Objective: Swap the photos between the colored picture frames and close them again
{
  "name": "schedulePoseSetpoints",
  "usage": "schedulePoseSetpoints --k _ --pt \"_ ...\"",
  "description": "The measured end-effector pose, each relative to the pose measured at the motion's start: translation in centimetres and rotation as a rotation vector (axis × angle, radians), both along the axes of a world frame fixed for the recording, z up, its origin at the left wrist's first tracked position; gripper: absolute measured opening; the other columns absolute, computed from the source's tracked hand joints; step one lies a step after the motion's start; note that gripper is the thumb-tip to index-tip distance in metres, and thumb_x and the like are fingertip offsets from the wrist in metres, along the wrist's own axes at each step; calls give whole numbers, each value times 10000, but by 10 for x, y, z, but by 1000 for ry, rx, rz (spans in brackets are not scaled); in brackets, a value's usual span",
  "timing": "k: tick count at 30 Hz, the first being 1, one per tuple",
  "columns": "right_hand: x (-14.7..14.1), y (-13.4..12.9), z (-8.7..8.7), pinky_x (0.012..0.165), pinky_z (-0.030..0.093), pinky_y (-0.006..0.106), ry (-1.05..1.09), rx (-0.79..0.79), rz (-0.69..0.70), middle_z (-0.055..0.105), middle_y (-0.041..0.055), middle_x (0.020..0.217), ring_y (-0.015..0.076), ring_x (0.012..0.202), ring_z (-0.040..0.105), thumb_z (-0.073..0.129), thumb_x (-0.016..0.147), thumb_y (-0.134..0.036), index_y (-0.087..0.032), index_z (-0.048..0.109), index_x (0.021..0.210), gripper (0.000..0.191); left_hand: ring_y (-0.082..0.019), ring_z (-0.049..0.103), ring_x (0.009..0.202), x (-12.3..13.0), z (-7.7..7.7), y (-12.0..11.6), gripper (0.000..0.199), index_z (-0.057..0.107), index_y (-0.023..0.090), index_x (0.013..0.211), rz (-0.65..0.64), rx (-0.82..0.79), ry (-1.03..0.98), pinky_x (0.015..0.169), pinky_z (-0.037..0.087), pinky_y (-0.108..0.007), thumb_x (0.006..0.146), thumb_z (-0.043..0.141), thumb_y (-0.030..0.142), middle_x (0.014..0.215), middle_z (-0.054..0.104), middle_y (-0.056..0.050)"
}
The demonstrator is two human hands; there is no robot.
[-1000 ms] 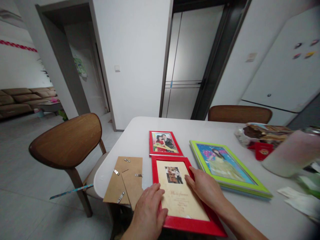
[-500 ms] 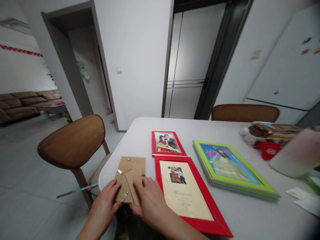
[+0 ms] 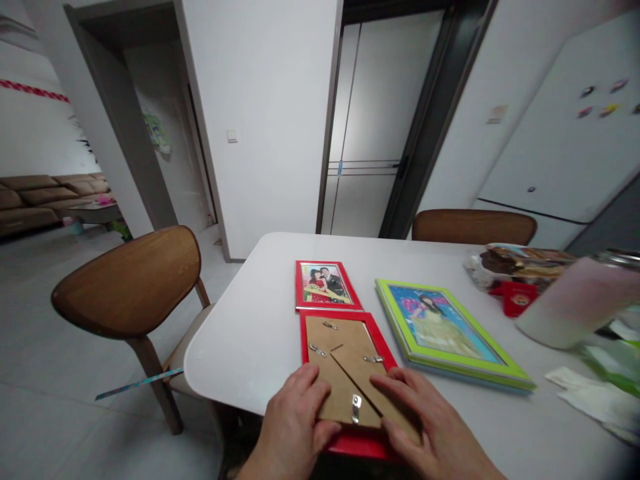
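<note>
Both hands hold a brown backing board [image 3: 345,390] with several metal clips. My left hand [image 3: 295,420] grips its lower left edge, and my right hand [image 3: 430,420] grips its lower right side. The board is over the larger red frame [image 3: 381,340], hiding most of it; whether it touches the frame I cannot tell. Beyond that frame lies a smaller red frame [image 3: 327,285] with a picture of two people. A green frame [image 3: 450,327] with a picture of a figure in a yellow dress rests on the right, on top of something flat.
The white table [image 3: 235,340] has a rounded left corner. On its right stand a pink and white bottle [image 3: 570,303], a red packet [image 3: 517,298], crumpled packaging [image 3: 530,263] and white tissue [image 3: 590,397]. Wooden chairs are at the left [image 3: 130,283] and far side [image 3: 473,227].
Both hands have carried the backing board rightward, from the table's left part to over the larger red frame. The camera view has shifted slightly to the right.
</note>
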State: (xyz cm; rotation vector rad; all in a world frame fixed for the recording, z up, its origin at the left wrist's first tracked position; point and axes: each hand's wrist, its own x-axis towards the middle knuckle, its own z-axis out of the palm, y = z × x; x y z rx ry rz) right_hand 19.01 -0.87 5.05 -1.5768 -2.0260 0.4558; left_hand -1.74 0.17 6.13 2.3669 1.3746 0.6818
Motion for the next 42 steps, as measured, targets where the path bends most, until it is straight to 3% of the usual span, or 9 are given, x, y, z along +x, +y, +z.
schedulePoseSetpoints --k 6,11,13,17,21,27,34,42 --pt "19 0 -21 896 342 410 -80 31 -45 503 104 1096 253 1028 439 495 666 -349 -208 580 1029 398 -257 476 1046 15 -8 6 268 602 173 898 -38 -97 57 916 342 -439 631 624 171 1115 546 -107" --pt "19 3 -24 880 342 420 -145 79 -6 518 99 1074 254 1011 441 509 670 -344 -221 581 1029 387 -238 456 1073 14 -7 5 210 597 194 889 -40 -113 69 940 282 -471 695 533 146 1092 564 -82" --pt "19 5 -23 865 359 400 -147 88 10 525 97 1056 240 991 453 487 696 -339 -217 586 1017 357 -236 425 1103 13 -6 3 260 570 178 949 -52 -120 78 959 254 -468 690 553 175 1131 535 -96" --pt "18 20 -21 810 398 352 -168 128 -44 556 107 951 210 900 493 403 755 -280 -170 589 1002 328 -268 352 1156 13 -8 0 556 488 161 1068 -159 -147 91 979 182 -504 592 666 388 1238 430 -128" --pt "19 42 -20 749 409 318 -287 88 -135 562 109 826 200 806 510 367 768 -224 -131 624 904 305 -249 338 1167 11 -17 1 454 536 189 931 -182 -154 110 985 181 -476 572 673 430 1257 416 -93" --pt "14 61 -15 639 400 265 -339 15 -147 559 73 777 177 732 529 375 757 -198 -183 642 811 273 -226 346 1164 6 -21 4 392 545 185 863 -181 -180 121 987 196 -432 562 689 390 1250 429 -78" --pt "15 61 -17 645 403 262 -273 31 -71 508 72 746 161 698 504 377 745 -200 -150 640 693 273 -235 375 1142 8 -19 1 414 550 187 896 -136 -175 76 966 225 -428 554 692 372 1233 448 -82" --pt "19 54 -19 662 409 274 -253 65 -39 509 71 735 159 696 495 356 763 -179 -136 638 734 286 -226 371 1145 6 -20 1 394 554 189 882 -142 -177 62 965 224 -414 557 694 361 1235 448 -76"
